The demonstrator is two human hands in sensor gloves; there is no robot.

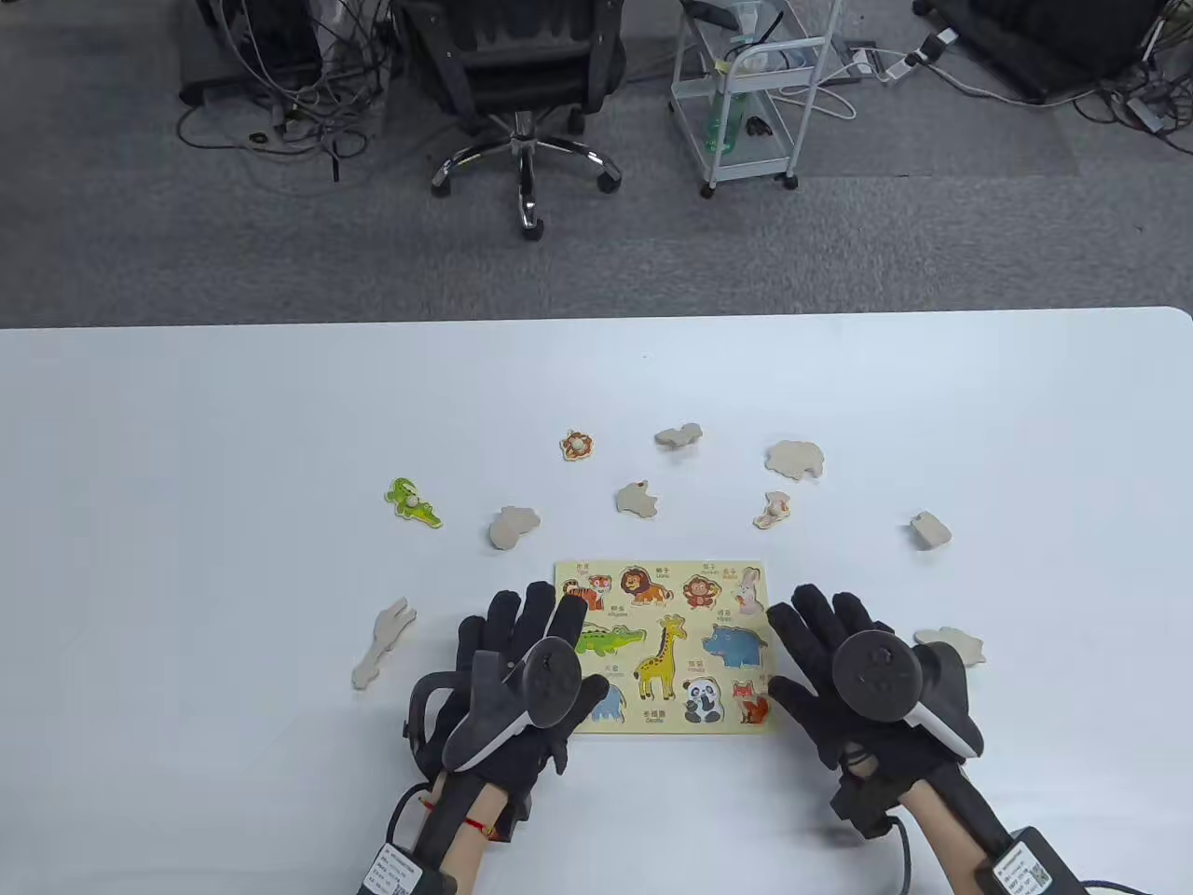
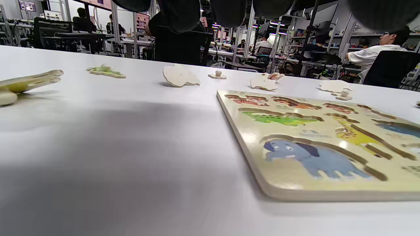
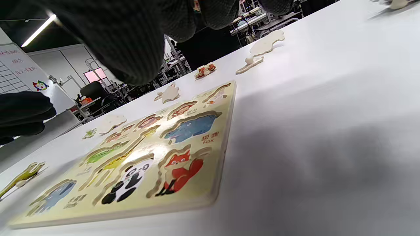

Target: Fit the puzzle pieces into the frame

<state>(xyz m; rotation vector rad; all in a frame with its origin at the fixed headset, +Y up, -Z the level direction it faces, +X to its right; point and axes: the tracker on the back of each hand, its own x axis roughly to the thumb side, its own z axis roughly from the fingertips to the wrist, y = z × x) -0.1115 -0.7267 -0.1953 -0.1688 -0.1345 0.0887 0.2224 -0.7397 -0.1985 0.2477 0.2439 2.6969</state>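
The yellow puzzle frame (image 1: 694, 664) lies flat near the table's front, its animal-shaped recesses empty and showing printed pictures (image 2: 315, 160) (image 3: 178, 170). My left hand (image 1: 527, 620) lies with straight fingers over the frame's left edge, holding nothing. My right hand (image 1: 820, 634) rests flat on the table just right of the frame, fingers spread, also holding nothing. Loose pieces are scattered beyond: a green crocodile (image 1: 411, 502), a round orange piece (image 1: 577, 445), a small rabbit-like piece (image 1: 773, 509), and a face-down giraffe shape (image 1: 382, 643) to the left.
Several plain face-down pieces lie behind and beside the frame (image 1: 514, 526) (image 1: 638, 499) (image 1: 795, 459) (image 1: 930, 529), one (image 1: 951, 643) right by my right hand. The white table (image 1: 186, 419) ends at a far edge; an office chair (image 1: 522, 84) and a cart (image 1: 746, 93) stand beyond.
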